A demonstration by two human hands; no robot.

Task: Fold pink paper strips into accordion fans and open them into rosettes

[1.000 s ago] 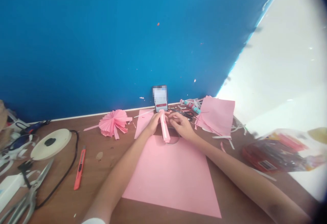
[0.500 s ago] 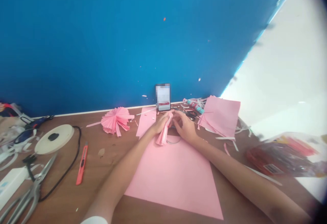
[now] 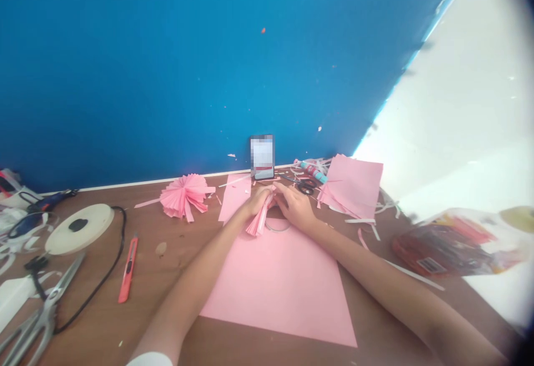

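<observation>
Pleated paper (image 3: pixel 257 226) is between both hands, over the sheet (image 3: pixel 283 288); its near end, a narrow strip toward five o'clock a second ago, now fans toward seven, so its folds are spreading. From it, left to right: rosette (image 3: pixel 183 198) near ten o'clock; left hand (image 3: pixel 257 203) gripping the paper; right hand (image 3: pixel 297 208) curled at its top, pinch unclear; stack (image 3: pixel 356 182) at two.
</observation>
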